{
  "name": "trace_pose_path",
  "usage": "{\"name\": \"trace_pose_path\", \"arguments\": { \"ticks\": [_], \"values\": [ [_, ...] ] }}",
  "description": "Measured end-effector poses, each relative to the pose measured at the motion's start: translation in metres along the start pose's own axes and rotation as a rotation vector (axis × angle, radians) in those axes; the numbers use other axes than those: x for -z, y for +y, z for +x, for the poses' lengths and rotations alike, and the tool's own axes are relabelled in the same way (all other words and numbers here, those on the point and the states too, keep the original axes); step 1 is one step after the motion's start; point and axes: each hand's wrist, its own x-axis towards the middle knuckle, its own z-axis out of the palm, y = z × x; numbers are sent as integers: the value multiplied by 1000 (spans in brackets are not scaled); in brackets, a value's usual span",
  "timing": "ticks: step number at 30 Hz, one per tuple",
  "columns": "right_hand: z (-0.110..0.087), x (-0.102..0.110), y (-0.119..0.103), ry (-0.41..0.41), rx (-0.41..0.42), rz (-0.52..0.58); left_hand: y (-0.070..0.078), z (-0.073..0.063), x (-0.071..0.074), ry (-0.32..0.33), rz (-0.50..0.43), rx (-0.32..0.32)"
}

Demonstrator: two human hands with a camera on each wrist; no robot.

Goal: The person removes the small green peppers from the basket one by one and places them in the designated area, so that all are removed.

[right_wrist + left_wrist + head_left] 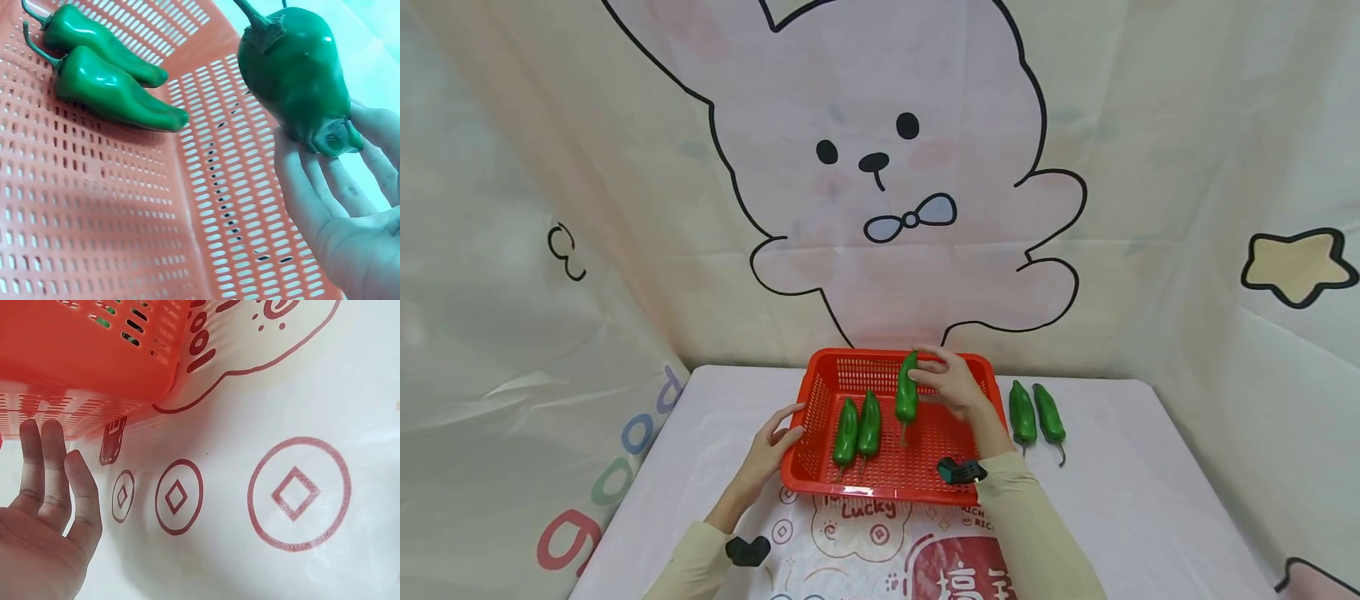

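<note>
A red plastic basket point(925, 492) with slotted walls holds two green peppers point(846, 433) lying side by side in its left half. Over the basket's back part, my right hand point(951, 383) pinches another green pepper point(907, 392) near its tip, between thumb and fingers. In the right wrist view this pepper point(294, 69) hangs above the slotted floor with its stem pointing away from the hand. My left hand point(769, 450) touches the basket's left side. Its fingers point(55, 462) are fairly straight against the outer wall in the left wrist view.
Two more green peppers point(1048, 417) lie on the white table point(1120, 500) just right of the basket. A printed sheet point(865, 533) with red drawings spreads under and in front of the basket. A cartoon curtain point(880, 275) closes off the back, with side curtains left and right.
</note>
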Motion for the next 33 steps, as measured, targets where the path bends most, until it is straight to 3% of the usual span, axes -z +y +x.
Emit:
{"name": "trace_pose_path", "arguments": {
  "ticks": [6,18,33],
  "values": [
    [-6,5,-10,-21,9,-2,0,0,0,4,-4,5],
    [-17,18,-19,73,15,-13,-1,0,0,4,-3,16],
    [-32,41,-30,-7,53,-5,-1,1,0,5,4,27]
  ]
}}
